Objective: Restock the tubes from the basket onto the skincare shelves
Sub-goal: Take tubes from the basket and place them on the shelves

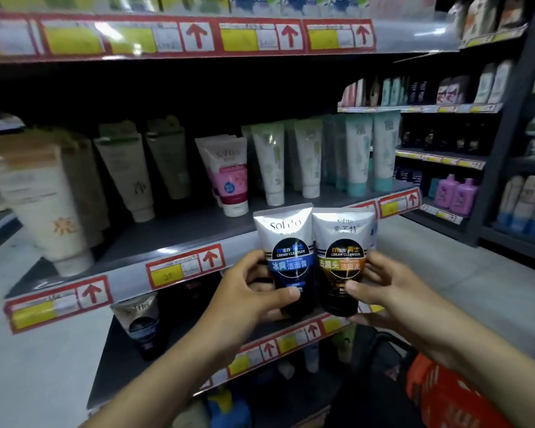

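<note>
Two tubes: blue-label tube (286,242) and orange-label tube (342,242), side by side, touching, held up before the price rail (179,270).
Hands: left hand (254,288) pinches blue, right hand (380,285) pinches orange, thumbs in front.
Basket: red basket (439,393), lower right.
Placement: probably beside the dark tube (141,322) on the lower shelf (121,366); cap down, label outward.

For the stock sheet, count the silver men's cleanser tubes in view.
3: blue-band tube in the left hand, orange-band tube in the right hand, third tube on the lower shelf. Others may be hidden.
</note>
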{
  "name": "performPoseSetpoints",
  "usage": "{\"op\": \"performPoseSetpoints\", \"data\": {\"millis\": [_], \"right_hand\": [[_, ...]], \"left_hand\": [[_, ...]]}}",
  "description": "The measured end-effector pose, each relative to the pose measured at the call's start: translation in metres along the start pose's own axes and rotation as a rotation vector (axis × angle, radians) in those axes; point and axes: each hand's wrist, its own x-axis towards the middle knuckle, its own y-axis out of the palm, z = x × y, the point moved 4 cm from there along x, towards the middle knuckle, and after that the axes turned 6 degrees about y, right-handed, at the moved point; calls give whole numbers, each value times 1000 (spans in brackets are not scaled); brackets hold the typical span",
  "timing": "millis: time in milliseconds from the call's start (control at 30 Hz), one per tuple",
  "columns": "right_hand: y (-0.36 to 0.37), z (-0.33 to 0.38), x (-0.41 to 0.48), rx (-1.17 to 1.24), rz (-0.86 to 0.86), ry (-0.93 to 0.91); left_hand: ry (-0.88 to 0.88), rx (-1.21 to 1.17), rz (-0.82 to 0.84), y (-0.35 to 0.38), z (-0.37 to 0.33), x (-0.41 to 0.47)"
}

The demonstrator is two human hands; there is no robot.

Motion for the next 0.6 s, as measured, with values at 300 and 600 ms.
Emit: {"op": "performPoseSetpoints", "data": {"millis": [300,600], "right_hand": [[57,9,18,-72,150,-26],[109,-79,29,-269,272,113]], "left_hand": [[95,179,-94,-52,-11,-22],[-45,355,-231,-89,82,-77]]}}
